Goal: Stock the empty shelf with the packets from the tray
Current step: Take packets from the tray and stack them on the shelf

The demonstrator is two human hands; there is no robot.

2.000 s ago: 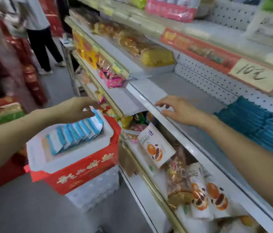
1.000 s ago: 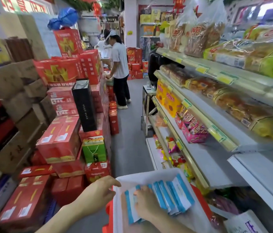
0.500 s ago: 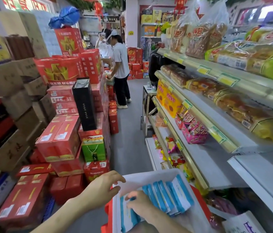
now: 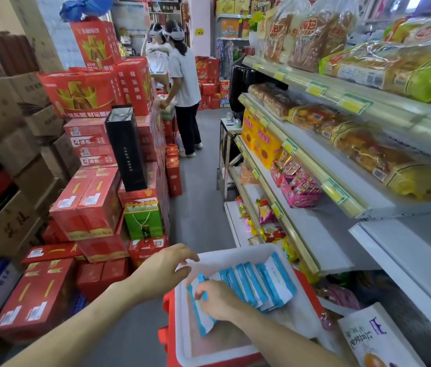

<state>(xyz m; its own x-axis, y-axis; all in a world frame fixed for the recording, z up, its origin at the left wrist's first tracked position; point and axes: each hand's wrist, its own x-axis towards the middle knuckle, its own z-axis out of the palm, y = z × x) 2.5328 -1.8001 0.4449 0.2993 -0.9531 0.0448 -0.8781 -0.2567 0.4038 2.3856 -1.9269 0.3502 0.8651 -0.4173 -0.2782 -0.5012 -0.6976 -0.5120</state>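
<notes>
- Blue-and-white packets [image 4: 262, 283] stood on edge in a row in the white foam tray [image 4: 235, 254], running from your grip toward the tray's far right corner.
- Your right hand [image 4: 215, 300] had its fingers curled round the end packet [image 4: 205, 319], the one nearest you. The thumb was hidden, so I could not tell how many it pinched.
- Your left hand [image 4: 166, 268] hovered just left of the grip, by the tray rim, with fingers loosely spread and holding nothing. Whether it touched the rim was unclear.
- Judged best: steady the tray with that left hand and lift straight up, so the leaning neighbours did not topple.
- The empty shelf [image 4: 407, 250] lay above and right of the grip, so the carry needed to clear its front lip.
</notes>
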